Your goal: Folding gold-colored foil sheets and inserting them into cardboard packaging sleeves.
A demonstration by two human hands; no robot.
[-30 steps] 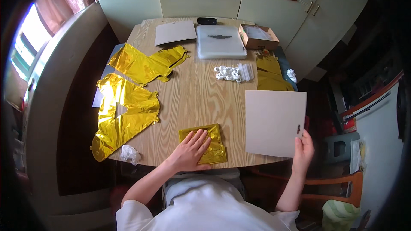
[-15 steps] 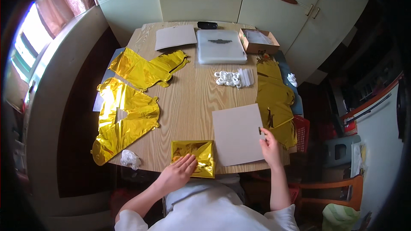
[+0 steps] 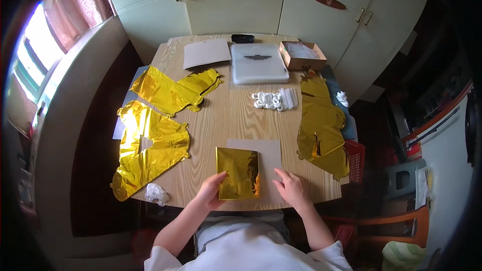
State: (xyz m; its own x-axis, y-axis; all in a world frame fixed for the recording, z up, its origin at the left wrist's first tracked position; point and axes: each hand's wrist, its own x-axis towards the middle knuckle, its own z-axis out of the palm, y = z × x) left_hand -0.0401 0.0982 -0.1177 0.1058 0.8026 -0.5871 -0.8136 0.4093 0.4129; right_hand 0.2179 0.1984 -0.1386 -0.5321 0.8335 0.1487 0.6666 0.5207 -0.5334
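A folded square of gold foil (image 3: 238,172) is lifted slightly at the near edge of the wooden table (image 3: 226,115). My left hand (image 3: 212,193) grips its lower left side. Under and behind the foil lies a grey card sheet (image 3: 270,154). My right hand (image 3: 290,187) rests flat on the card's near right part, fingers apart, just right of the foil.
Two flat gold foil balloon shapes (image 3: 170,89) (image 3: 148,146) lie at the left, another gold foil piece (image 3: 321,125) hangs over the right edge. White ribbon bundle (image 3: 273,100), clear packet (image 3: 258,63), grey card (image 3: 206,52), small cardboard box (image 3: 302,55) sit farther back. A white wad (image 3: 156,193) lies near left.
My right hand brought the grey card from the right edge to the near middle and laid it down. My left hand raised the folded gold foil and moved it onto the card.
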